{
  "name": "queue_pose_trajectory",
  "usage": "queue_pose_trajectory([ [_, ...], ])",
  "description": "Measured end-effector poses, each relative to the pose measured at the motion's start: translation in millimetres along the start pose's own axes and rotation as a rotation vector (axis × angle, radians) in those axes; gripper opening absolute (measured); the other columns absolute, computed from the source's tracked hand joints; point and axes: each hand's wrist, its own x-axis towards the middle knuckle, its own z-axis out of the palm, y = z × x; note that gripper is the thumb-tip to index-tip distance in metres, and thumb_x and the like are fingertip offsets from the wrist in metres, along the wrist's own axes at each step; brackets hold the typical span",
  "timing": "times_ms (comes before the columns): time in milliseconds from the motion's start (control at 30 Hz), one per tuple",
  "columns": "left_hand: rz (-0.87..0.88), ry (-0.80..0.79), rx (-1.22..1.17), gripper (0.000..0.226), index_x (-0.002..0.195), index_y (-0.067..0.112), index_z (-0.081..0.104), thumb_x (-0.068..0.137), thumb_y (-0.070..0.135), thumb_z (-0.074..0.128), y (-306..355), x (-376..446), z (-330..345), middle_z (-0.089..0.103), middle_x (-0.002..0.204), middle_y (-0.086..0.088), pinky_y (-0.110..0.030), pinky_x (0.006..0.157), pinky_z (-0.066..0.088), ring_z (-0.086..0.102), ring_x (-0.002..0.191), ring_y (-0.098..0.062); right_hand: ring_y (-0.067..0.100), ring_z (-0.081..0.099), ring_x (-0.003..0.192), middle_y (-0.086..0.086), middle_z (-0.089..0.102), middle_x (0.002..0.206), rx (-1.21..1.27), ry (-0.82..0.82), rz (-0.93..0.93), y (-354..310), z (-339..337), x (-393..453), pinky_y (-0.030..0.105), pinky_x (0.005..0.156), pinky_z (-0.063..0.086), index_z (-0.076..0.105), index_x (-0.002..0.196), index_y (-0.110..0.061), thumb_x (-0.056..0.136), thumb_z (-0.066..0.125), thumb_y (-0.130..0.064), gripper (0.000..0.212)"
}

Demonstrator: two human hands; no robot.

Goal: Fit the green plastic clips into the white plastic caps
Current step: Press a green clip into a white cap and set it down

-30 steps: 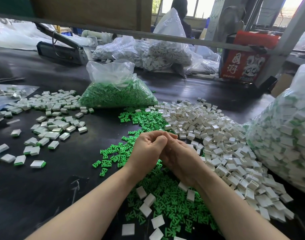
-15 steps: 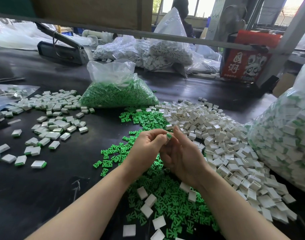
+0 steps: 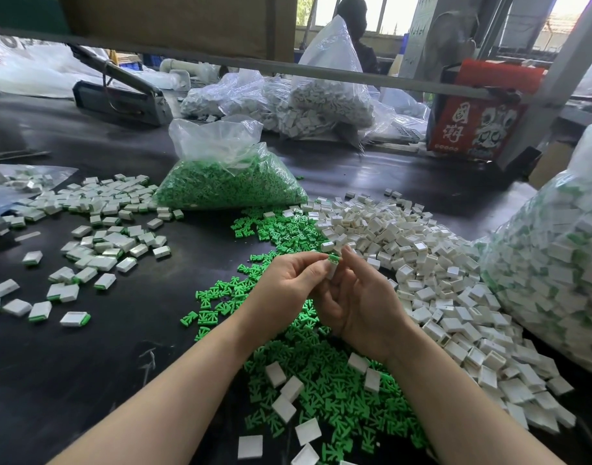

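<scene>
Room: a workshop, with a dark table (image 3: 126, 330) in front, windows and a seated person (image 3: 355, 31) at the back.
Table centre: loose green clips (image 3: 321, 364) spread from the middle to the near edge, a few white caps lying among them.
Right of centre: a heap of empty white caps (image 3: 422, 263), touching the clips along its left side.
Right edge: a large clear sack of finished pieces (image 3: 556, 263), white with green showing.
Left side: finished caps (image 3: 100, 236) with green ends, scattered flat toward the left edge.
Back of centre: a clear bag of green clips (image 3: 231, 186), mouth open upward.
Far edge: more clear bags of white parts (image 3: 308, 102), a dark sealing machine (image 3: 120, 99) to their left, a red box (image 3: 472, 122) to their right.
Left hand (image 3: 284, 286): raised over the clips, fingers curled, thumb and fingertips pinching a white cap with a green clip (image 3: 333, 263) in its top end.
Right hand (image 3: 361, 300): beside the left, palm turned to it, fingers loosely bent, forefinger tip touching the same piece; whether it grips I cannot tell.
</scene>
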Motion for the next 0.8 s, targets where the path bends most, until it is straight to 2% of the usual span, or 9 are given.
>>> queue_pose_trajectory([
  [167, 0.018, -0.016, 0.051, 0.024, 0.088, 0.024, 0.072, 0.098, 0.023, 0.051, 1.2, -0.9, -0.2, 0.068, 0.062, 0.001, -0.047, 0.083, 0.056, 0.067, 0.066, -0.017, 0.012, 0.035, 0.041, 0.003, 0.041, 0.047, -0.004, -0.007, 0.006, -0.4, 1.8, -0.9, 0.026, 0.047, 0.018, 0.05, 0.07, -0.012, 0.095, 0.038, -0.052, 0.049],
  [267, 0.021, -0.012, 0.062, 0.023, 0.094, 0.016, 0.071, 0.097, 0.021, 0.049, 4.1, -1.5, 1.5, 0.067, 0.061, 0.004, -0.044, 0.077, 0.056, 0.066, 0.064, -0.014, 0.012, 0.038, 0.042, 0.002, 0.044, 0.049, -0.011, -0.005, -0.005, -0.2, 1.1, -1.2, 0.023, 0.046, 0.024, 0.051, 0.072, -0.013, 0.094, 0.044, -0.047, 0.04],
  [367, 0.011, 0.029, 0.051, 0.024, 0.095, 0.011, 0.07, 0.093, 0.019, 0.047, 6.6, -2.4, 4.5, 0.065, 0.058, 0.007, -0.046, 0.071, 0.055, 0.062, 0.058, -0.013, 0.012, 0.039, 0.045, 0.003, 0.045, 0.053, -0.031, 0.003, -0.021, 1.0, 1.3, -0.4, 0.024, 0.047, 0.024, 0.053, 0.078, -0.012, 0.092, 0.047, -0.044, 0.035],
  [467, -0.036, 0.095, -0.015, 0.034, 0.101, -0.007, 0.067, 0.087, 0.017, 0.046, 5.3, -1.5, 7.9, 0.058, 0.052, 0.006, -0.034, 0.056, 0.052, 0.055, 0.047, -0.013, 0.011, 0.041, 0.049, 0.002, 0.049, 0.059, -0.076, -0.006, -0.034, 2.5, 1.6, -0.7, 0.023, 0.048, 0.027, 0.056, 0.085, -0.012, 0.09, 0.05, -0.044, 0.033],
  [533, -0.073, 0.142, -0.066, 0.04, 0.099, -0.01, 0.067, 0.08, 0.018, 0.046, 6.4, -0.9, 10.3, 0.059, 0.054, -0.006, -0.028, 0.048, 0.047, 0.051, 0.041, -0.014, 0.009, 0.045, 0.052, -0.001, 0.054, 0.064, -0.098, -0.02, -0.039, 3.7, 2.3, -1.4, 0.02, 0.049, 0.03, 0.057, 0.092, -0.011, 0.091, 0.05, -0.043, 0.033],
  [633, -0.09, 0.22, -0.136, 0.036, 0.092, -0.004, 0.072, 0.075, 0.018, 0.049, 8.1, -0.7, 14.7, 0.064, 0.079, -0.035, -0.023, 0.042, 0.043, 0.049, 0.04, -0.018, 0.008, 0.046, 0.055, -0.002, 0.055, 0.066, -0.136, -0.011, -0.066, 5.7, 5.1, -0.8, 0.02, 0.051, 0.033, 0.059, 0.092, -0.013, 0.091, 0.054, -0.043, 0.03],
  [733, -0.129, 0.299, -0.187, 0.034, 0.089, 0.0, 0.074, 0.073, 0.02, 0.052, 8.9, -1.5, 20.6, 0.06, 0.086, -0.044, -0.026, 0.046, 0.041, 0.05, 0.056, -0.028, 0.01, 0.044, 0.056, 0.001, 0.05, 0.064, -0.177, 0.04, -0.093, 7.4, 8.0, -0.2, 0.025, 0.055, 0.029, 0.067, 0.079, -0.019, 0.086, 0.056, -0.046, 0.03],
  [800, -0.142, 0.332, -0.212, 0.031, 0.085, 0.005, 0.076, 0.072, 0.023, 0.054, 9.3, -1.9, 24.8, 0.058, 0.086, -0.045, -0.031, 0.051, 0.041, 0.049, 0.061, -0.031, 0.011, 0.044, 0.059, 0.003, 0.049, 0.066, -0.189, 0.063, -0.103, 8.4, 7.4, -0.2, 0.027, 0.057, 0.031, 0.07, 0.082, -0.016, 0.087, 0.058, -0.043, 0.029],
])
